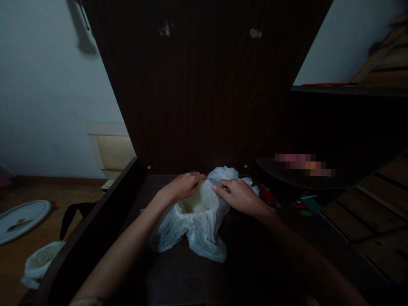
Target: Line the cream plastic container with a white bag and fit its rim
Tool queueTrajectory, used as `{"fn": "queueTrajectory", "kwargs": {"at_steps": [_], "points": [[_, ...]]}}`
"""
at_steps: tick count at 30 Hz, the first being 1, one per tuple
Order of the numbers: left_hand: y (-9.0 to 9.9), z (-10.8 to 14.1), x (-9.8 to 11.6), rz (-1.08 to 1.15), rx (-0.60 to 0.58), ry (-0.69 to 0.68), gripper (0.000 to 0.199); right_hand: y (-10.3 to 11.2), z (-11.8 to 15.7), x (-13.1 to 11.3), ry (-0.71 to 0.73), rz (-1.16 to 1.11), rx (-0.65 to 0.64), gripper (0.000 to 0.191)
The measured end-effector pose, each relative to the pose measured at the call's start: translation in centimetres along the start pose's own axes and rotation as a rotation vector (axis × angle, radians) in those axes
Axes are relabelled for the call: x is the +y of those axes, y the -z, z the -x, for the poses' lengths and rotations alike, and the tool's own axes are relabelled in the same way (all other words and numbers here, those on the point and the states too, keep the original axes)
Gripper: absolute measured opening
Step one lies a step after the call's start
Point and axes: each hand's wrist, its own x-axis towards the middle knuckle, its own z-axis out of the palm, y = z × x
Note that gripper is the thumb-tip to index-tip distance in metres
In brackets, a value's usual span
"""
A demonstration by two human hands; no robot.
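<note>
Just in front of the dark panel (204,93) I log the white plastic bag (204,229), my right hand (239,194) pinching its film, my left hand (185,186) against it, grip indeterminable.

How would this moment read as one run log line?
white plastic bag: mouth open, on dark wood | left hand: at its left edge | right hand: at its right edge
</note>
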Motion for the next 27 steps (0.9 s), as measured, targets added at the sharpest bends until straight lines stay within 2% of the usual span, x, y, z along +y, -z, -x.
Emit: {"fn": "queueTrajectory", "kwargs": {"at_steps": [3,6,11,16,18,21,24,26,27], "points": [[-0.3,0.0,-0.1,0.025,0.003,-0.028,0.044,-1.6,-1.1,0.5,-0.021,-0.068,-0.011,0.034],[-0.2,0.0,0.2,-0.027,-0.039,0.019,0.045,-2.4,-1.1,0.4,0.011,-0.051,-0.022,0.033],[0.0,-0.1,1.0,-0.152,-0.094,0.17,0.034,-2.0,0.2,0.2,-0.018,0.005,-0.052,0.033],[0.2,-0.3,1.1,-0.172,-0.103,0.216,0.033,-0.9,1.3,-0.1,-0.018,0.016,-0.133,0.036],[0.6,-0.1,1.3,-0.176,-0.097,0.209,0.038,-0.1,1.7,-0.3,0.013,0.002,-0.181,0.035],[1.7,0.4,2.0,-0.212,0.009,0.16,0.044,0.8,2.3,-0.6,0.057,-0.039,-0.266,0.038],[2.9,0.9,3.1,-0.203,0.143,0.097,0.029,1.2,2.6,-0.6,0.078,-0.075,-0.3,0.041],[3.3,1.0,3.7,-0.101,0.124,0.046,0.018,1.3,2.4,-0.3,0.068,-0.086,-0.268,0.044],[3.3,0.9,3.9,-0.038,0.071,0.015,0.016,1.3,2.1,0.0,0.065,-0.093,-0.233,0.044]]}}
